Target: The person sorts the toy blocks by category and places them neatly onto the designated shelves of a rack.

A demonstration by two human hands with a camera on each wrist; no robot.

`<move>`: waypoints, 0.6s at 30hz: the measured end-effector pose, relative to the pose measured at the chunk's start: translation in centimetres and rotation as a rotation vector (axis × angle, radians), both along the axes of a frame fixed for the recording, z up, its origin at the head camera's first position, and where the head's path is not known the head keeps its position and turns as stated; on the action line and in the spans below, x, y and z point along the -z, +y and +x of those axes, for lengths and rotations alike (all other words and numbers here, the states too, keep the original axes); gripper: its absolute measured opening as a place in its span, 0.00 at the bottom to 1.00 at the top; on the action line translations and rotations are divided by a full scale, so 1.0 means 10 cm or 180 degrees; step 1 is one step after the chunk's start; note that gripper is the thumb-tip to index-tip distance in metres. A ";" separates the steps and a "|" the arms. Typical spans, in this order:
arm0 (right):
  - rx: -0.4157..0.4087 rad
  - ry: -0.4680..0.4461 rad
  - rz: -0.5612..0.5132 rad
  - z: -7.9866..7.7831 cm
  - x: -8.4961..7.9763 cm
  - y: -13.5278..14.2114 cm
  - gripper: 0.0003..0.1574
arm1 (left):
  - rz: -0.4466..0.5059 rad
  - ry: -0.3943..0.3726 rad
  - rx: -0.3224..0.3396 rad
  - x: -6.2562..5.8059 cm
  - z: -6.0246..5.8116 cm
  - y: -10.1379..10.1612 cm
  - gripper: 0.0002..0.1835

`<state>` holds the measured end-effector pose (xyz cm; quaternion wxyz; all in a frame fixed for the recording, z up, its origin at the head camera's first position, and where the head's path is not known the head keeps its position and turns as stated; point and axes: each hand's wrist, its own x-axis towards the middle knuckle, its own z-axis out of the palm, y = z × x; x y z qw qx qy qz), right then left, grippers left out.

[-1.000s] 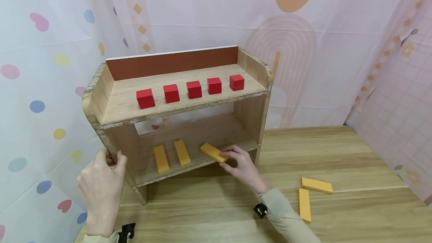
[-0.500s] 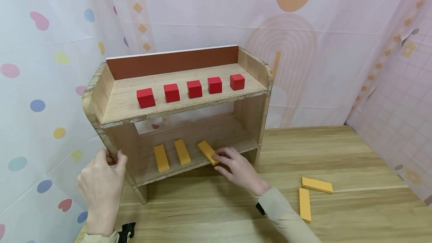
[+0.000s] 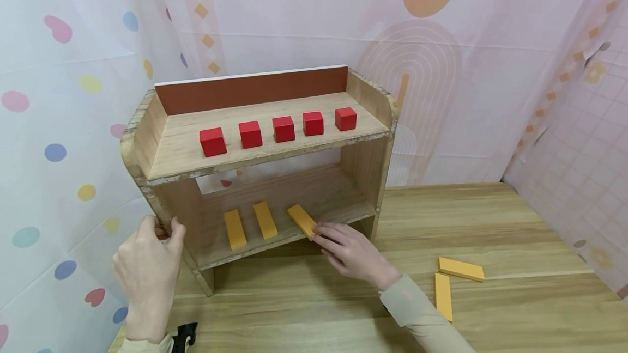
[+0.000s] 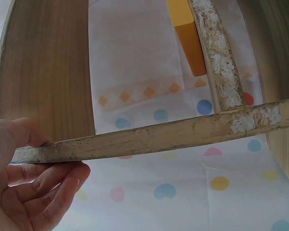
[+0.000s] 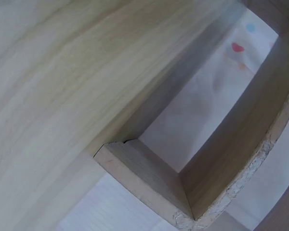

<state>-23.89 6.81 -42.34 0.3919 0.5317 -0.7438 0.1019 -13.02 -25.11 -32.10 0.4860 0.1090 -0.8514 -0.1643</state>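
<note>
A small wooden shelf unit (image 3: 368, 162) stands on the table. My left hand (image 3: 149, 271) grips the edge of its left side panel; in the left wrist view the thumb and fingers lie on opposite faces of that panel (image 4: 149, 139). On the lower board, a slanted yellow block (image 3: 300, 219) lies with its near end at the front edge. Fingertips of my right hand (image 3: 350, 249) touch that near end, fingers fairly straight. Left of it lie a second yellow block (image 3: 265, 220) and a third yellow block (image 3: 235, 230). The right wrist view shows neither hand nor blocks.
Several red cubes (image 3: 283, 129) form a row along the upper board. Two more yellow blocks, a crosswise block (image 3: 461, 269) and a lengthwise block (image 3: 443, 296), lie on the wooden table (image 3: 515, 244) at right. Patterned curtains (image 3: 294, 15) hang behind and at the left.
The third yellow block from the left has turned from a wide slant to a steeper one. The right hand has loosened from its pinch and shifted slightly. The left hand stays put.
</note>
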 end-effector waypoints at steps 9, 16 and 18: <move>0.0011 0.0076 0.0031 -0.01 0.02 -0.09 0.30 | -0.0016 0.0018 0.0000 0.00 0.00 0.00 0.12; 0.0204 0.0021 0.0105 0.01 0.03 -0.18 0.31 | -0.0011 0.0028 0.0009 0.00 0.00 0.00 0.12; 0.0273 -0.0010 0.0137 0.01 0.03 -0.21 0.32 | -0.0016 0.0036 0.0013 0.00 0.00 0.00 0.12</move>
